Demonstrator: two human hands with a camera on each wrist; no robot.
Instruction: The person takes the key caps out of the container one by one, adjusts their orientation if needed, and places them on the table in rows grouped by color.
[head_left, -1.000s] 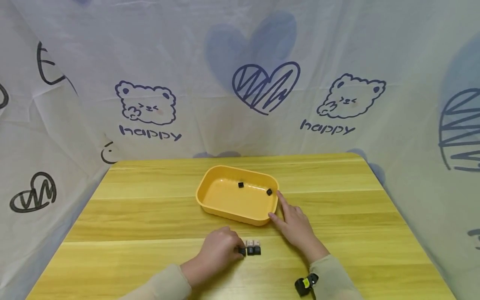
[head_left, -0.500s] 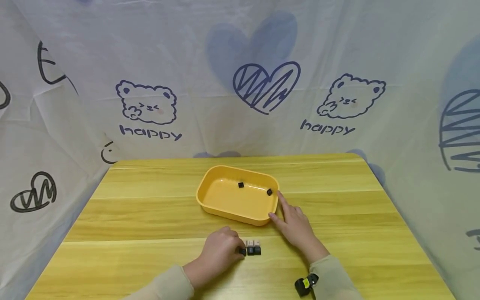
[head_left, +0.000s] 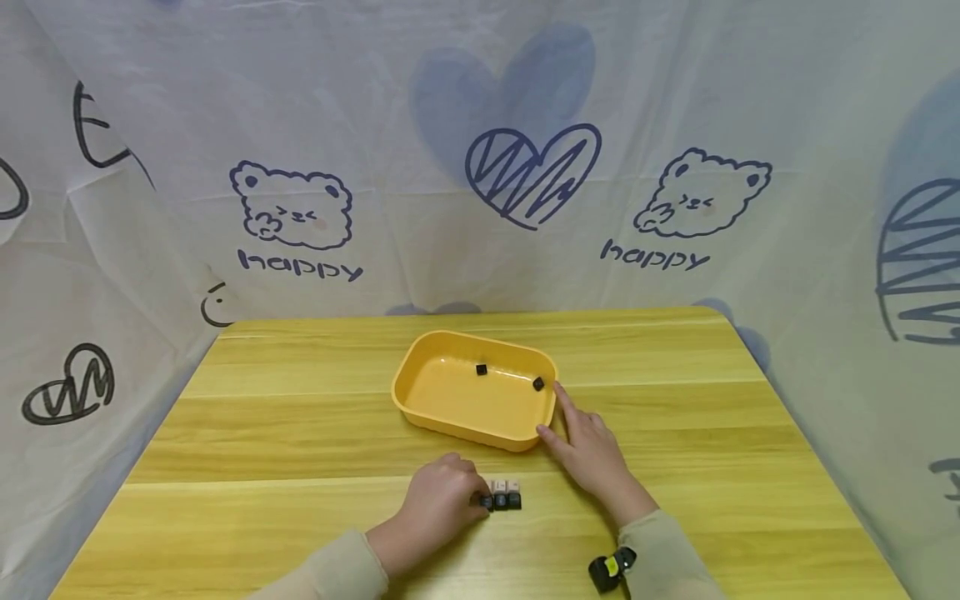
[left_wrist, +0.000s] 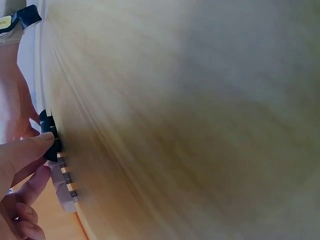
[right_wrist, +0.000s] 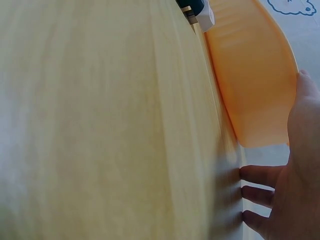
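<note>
Small keycaps stand together in two short rows on the table: black keycaps [head_left: 507, 501] in front and whitish keycaps [head_left: 507, 486] behind. At the left end of the front row, my left hand [head_left: 444, 496] pinches a black keycap [head_left: 487, 502] between thumb and finger. In the left wrist view the thumb lies on the black keycaps [left_wrist: 52, 145], beside the pale keycaps [left_wrist: 64, 187]. My right hand [head_left: 590, 450] touches the right end of a yellow tray [head_left: 465, 432] with thumb and index finger, the fingers spread and fairly straight.
Two black keycaps, one near the tray's back wall [head_left: 482, 370] and one by its right end [head_left: 538, 384], lie inside the tray. A black wrist camera [head_left: 611, 570] sits at the right sleeve. A printed cloth [head_left: 420, 250] hangs behind the wooden table [head_left: 262, 450].
The left hand's black keycap has shifted slightly right, and the gap to its neighbour in the front row has narrowed. The right hand and the tray have stayed in place.
</note>
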